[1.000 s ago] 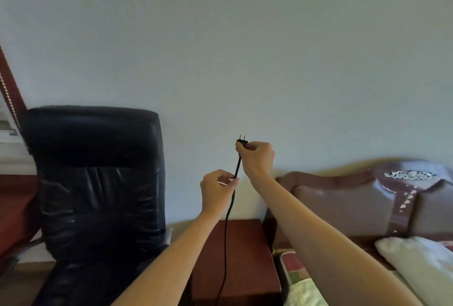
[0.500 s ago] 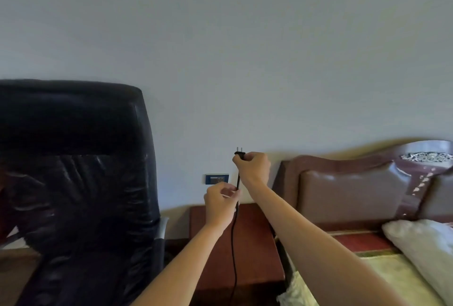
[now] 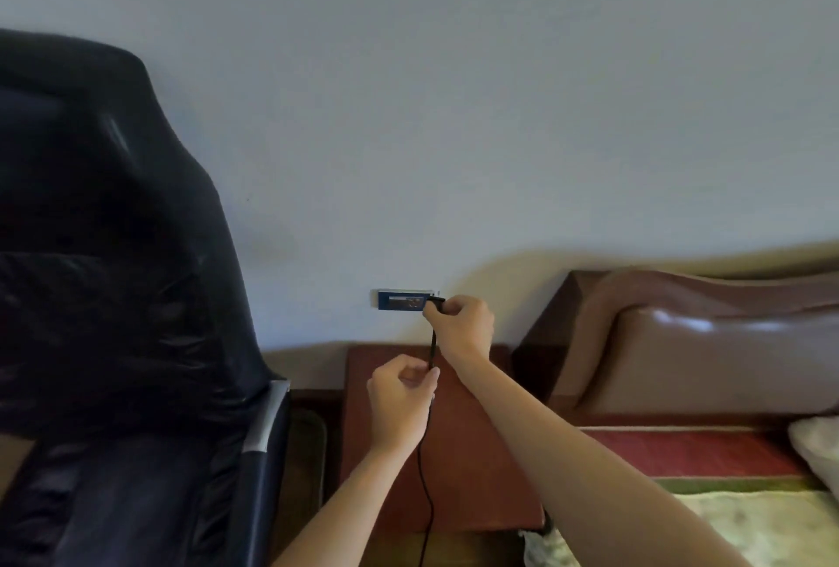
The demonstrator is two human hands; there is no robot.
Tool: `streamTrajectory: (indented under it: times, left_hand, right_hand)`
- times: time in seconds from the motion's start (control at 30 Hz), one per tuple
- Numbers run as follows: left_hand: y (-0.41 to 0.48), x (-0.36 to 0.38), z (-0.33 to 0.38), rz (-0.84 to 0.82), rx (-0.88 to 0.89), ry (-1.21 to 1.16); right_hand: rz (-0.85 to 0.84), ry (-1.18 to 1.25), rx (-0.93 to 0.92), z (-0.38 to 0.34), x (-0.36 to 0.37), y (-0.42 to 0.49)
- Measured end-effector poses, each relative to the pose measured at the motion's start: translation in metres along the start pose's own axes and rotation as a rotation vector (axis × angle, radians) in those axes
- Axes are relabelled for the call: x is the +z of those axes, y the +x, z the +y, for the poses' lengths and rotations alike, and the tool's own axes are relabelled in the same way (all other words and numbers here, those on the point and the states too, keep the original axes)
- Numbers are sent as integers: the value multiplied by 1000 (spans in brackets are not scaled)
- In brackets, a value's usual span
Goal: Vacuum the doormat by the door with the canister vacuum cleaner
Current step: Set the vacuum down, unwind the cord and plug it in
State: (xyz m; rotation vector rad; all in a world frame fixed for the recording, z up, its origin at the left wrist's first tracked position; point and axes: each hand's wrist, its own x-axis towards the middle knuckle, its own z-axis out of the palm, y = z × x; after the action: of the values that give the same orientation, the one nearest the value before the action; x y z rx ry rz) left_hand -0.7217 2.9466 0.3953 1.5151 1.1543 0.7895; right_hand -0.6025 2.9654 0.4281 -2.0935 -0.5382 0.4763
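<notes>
My right hand [image 3: 461, 325] grips a black power plug [image 3: 434, 302] and holds it at the right end of a blue wall socket [image 3: 403, 299] low on the wall. A thin black cord [image 3: 426, 466] hangs down from the plug. Lower and to the left, my left hand [image 3: 399, 403] pinches that cord between its fingers. The vacuum cleaner and the doormat are out of view.
A black leather office chair [image 3: 118, 294] fills the left side, close to me. A reddish wooden nightstand [image 3: 472, 466] stands under the socket. To the right are a brown padded headboard [image 3: 708, 339], the bed [image 3: 735, 516] and a white pillow [image 3: 817, 444].
I have moved closer to the wall and the view has dropped. My right hand has carried the plug down to the socket, and my left hand has followed along the cord.
</notes>
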Motion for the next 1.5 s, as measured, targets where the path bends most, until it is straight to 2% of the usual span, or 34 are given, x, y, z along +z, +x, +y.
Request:
streamTrajectory:
  times: [0.3, 0.57, 0.83, 1.17, 1.5]
  left_hand:
    - [53, 35, -84, 32, -79, 115]
    - [94, 54, -134, 15, -139, 149]
    - [119, 62, -153, 12, -126, 140]
    - [120, 64, -164, 5, -73, 105]
    - [122, 67, -163, 14, -53, 53]
  right_hand:
    - [-88, -91, 62, 76, 80, 62]
    - [-109, -89, 80, 112, 121, 103]
    - [-85, -101, -28, 129, 150, 122]
    - [-1, -32, -10, 135, 155, 119]
    - [-17, -72, -41, 132, 154, 123]
